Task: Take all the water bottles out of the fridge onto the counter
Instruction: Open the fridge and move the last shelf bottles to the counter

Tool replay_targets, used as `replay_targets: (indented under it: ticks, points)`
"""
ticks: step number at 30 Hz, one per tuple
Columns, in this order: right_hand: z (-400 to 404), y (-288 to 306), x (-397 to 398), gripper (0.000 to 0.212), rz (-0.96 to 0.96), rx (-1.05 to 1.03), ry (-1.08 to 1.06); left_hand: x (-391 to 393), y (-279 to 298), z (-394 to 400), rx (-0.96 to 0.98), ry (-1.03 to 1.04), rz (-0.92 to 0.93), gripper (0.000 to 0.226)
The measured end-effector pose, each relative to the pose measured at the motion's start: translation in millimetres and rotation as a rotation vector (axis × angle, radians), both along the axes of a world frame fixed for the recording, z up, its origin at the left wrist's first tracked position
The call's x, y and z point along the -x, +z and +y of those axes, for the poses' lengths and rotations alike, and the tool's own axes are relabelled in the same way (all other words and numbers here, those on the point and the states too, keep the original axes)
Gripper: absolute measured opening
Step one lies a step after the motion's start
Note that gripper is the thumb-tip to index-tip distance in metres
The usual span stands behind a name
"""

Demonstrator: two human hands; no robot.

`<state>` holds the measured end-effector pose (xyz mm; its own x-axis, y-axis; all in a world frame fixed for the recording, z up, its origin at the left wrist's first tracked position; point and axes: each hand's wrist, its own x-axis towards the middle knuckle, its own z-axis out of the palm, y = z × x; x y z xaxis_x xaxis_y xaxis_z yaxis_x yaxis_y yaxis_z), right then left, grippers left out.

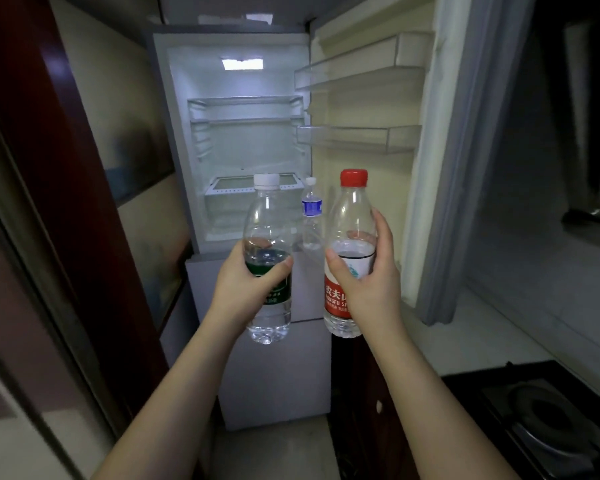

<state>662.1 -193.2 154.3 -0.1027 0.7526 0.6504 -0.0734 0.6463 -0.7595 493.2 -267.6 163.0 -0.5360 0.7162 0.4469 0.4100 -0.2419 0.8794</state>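
**Two bottles in hand, one left in the door**

In front of the open fridge (pixel 236 140), both hands are raised, each wrapped around a water bottle held upright. The left hand (pixel 246 282) grasps the green bottle (pixel 269 261) around its green label, thumb across the front; it has a white cap and is clear above and below the label. The right hand (pixel 364 282) grasps the red bottle (pixel 349 237) at mid-body, fingers over the upper part of the red and white label, thumb on the left side; its cap is red. The two bottles stand side by side, close but not touching, in the air before the fridge's lower part.

Between them, further back, a third bottle (pixel 311 213) with a blue label and a pale cap stands upright at the foot of the open door (pixel 361 168), near the hinge side. Whether it rests in a door rack or on a ledge I cannot tell. The door's two clear racks (pixel 357 136) higher up hold nothing visible, and the lit fridge shelves look bare.

To the right, a pale counter (pixel 492 327) runs along the wall, with a dark stove (pixel 548 420) set into it nearer the camera.
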Motion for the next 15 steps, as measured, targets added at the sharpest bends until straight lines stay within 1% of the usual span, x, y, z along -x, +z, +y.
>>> replay_targets:
  ticks: [4, 9, 15]
  points:
    - [-26.7, 1.6, -21.6, 0.079, -0.009, -0.008, -0.048, -17.7, 0.3, -13.2, 0.008, -0.081, -0.022, 0.043]
    - [-66.4, -10.5, -54.8, 0.081, -0.013, 0.022, -0.130, -37.9, -13.1, -34.2, -0.007, -0.204, -0.025, 0.049]
    - [-128.6, -30.9, -104.3, 0.079, -0.025, 0.068, -0.298, -84.7, -27.8, -61.0, 0.011, -0.394, -0.005, 0.050]
